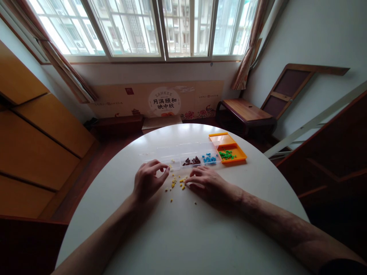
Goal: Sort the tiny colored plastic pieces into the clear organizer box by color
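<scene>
Pinching my left hand (149,179) shut, thumb against fingertips, I hold it just at the near edge of the clear box (183,156); whether a bead sits in the pinch I cannot tell, it is too small to see. My right hand (208,183) lies flat and open on the table (183,236), fingertips touching the yellow beads (177,183), which are scattered loose just in front of the box, between my two hands. Keeping them there seems sensible: they lie close to the box, so each one has only a short way to go.

Inside the box, a few yellow pieces sit in the left compartment, brown beads (192,161) in the middle, blue beads (209,158) to the right. An orange tray (229,147) touches the box's right end and holds green beads (226,154).

Round and white, the table catches soft daylight from the barred window (160,26) well behind the box. Below the window a printed board (164,101) leans against the wall, a low wooden bench (246,110) stands to the right, and wood cupboards (37,141) fill the left.
</scene>
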`<state>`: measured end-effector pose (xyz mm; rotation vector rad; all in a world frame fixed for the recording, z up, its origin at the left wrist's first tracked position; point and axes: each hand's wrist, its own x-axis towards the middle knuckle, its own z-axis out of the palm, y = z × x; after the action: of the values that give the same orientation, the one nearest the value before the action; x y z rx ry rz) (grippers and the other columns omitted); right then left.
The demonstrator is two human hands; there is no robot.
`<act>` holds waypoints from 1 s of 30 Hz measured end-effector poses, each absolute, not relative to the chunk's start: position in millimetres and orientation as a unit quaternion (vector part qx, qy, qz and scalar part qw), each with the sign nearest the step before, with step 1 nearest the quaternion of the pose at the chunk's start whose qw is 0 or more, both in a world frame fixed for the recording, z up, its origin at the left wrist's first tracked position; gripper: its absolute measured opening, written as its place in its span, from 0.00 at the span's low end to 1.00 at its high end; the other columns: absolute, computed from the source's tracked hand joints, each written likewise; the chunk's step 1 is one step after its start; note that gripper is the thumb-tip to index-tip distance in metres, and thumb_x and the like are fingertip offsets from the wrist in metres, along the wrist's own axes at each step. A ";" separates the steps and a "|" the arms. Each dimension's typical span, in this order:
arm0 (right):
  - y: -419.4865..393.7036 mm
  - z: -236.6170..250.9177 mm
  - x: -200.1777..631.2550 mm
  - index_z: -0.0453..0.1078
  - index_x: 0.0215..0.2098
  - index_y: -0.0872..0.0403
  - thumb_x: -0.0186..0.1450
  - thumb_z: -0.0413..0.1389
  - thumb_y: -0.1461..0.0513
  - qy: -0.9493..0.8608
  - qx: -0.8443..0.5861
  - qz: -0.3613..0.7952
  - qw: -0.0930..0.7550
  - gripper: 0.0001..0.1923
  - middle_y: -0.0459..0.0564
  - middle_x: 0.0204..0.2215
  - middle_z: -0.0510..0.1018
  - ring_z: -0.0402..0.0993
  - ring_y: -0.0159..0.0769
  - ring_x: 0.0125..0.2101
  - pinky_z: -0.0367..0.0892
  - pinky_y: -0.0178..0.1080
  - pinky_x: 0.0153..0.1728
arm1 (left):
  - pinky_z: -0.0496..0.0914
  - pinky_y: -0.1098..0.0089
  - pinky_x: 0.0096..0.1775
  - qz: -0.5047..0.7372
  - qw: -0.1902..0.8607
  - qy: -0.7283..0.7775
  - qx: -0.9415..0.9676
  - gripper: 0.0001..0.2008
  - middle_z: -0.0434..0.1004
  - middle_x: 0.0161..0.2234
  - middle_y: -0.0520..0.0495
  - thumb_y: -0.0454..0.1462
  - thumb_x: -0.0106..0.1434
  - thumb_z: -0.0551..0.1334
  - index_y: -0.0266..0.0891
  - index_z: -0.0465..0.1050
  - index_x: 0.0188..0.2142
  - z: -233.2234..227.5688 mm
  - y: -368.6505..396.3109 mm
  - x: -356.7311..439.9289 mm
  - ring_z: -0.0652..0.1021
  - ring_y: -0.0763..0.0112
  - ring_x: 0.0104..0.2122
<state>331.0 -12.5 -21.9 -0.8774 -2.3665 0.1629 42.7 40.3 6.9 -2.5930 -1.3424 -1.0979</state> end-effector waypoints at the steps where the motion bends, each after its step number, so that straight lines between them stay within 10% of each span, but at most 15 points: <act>1: -12.6 -21.4 330.7 0.79 0.52 0.46 0.78 0.59 0.60 -0.892 -0.332 0.060 0.302 0.08 0.50 0.44 0.80 0.75 0.40 0.43 0.71 0.44 0.50 | 0.71 0.64 0.42 -0.352 0.016 -0.415 -0.839 0.10 0.82 0.33 0.51 0.42 0.73 0.66 0.44 0.85 0.36 6.9 39.8 43.5 0.77 0.70 0.29; 30: -11.7 -21.8 330.2 0.75 0.49 0.50 0.77 0.60 0.61 -0.886 -0.346 0.082 0.297 0.04 0.52 0.48 0.78 0.75 0.42 0.47 0.71 0.45 0.53 | 0.72 0.63 0.42 -0.280 -0.021 -0.196 -0.940 0.07 0.85 0.37 0.49 0.45 0.72 0.70 0.48 0.85 0.41 -4.9 30.7 57.4 0.81 0.67 0.35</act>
<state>330.2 -11.7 -21.8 -0.9192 -2.3553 0.2183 57.4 30.7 -4.9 -2.9922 -0.6251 -0.8902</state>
